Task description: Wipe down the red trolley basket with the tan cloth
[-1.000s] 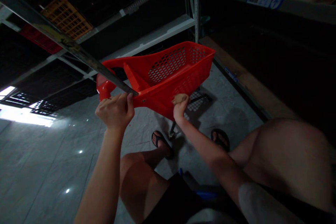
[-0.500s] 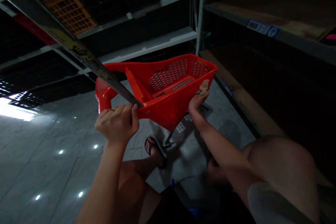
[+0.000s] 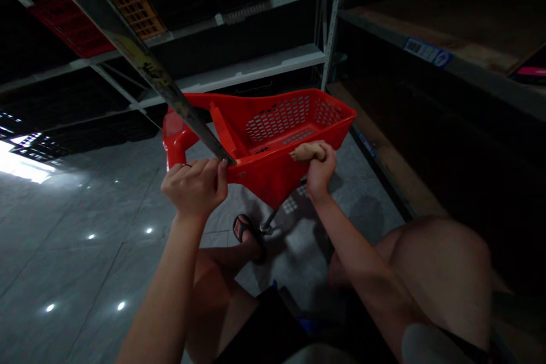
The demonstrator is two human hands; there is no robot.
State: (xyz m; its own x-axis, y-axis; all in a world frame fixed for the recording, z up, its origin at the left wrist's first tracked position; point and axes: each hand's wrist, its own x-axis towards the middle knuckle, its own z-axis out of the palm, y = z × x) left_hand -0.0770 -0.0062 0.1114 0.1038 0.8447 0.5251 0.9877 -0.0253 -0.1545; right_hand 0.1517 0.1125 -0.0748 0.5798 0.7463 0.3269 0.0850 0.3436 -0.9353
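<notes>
In front of me is a red plastic shopping cart basket [image 3: 273,179] with slotted walls, tilted in view on a metal leg. My left hand [image 3: 196,187] is closed around its near rim, thumb beside the foot of a worn metal pole [image 3: 157,77] that rises to the upper left. My right hand [image 3: 322,173] grips a crumpled beige cloth [image 3: 309,151] at the basket's near side, close to the top edge. What lies under my left fingers is hidden.
Metal shelving [image 3: 256,71] stands behind, holding an orange crate [image 3: 132,3] and a red crate [image 3: 70,23]. To the right run wooden-edged shelves with a blue-and-white label [image 3: 427,52]. My sandalled foot [image 3: 247,233] rests on grey floor tiles [image 3: 85,278] below the cart.
My right hand has moved the cloth left along the basket's near side and slightly down. My left hand keeps its hold, and the view has shifted slightly.
</notes>
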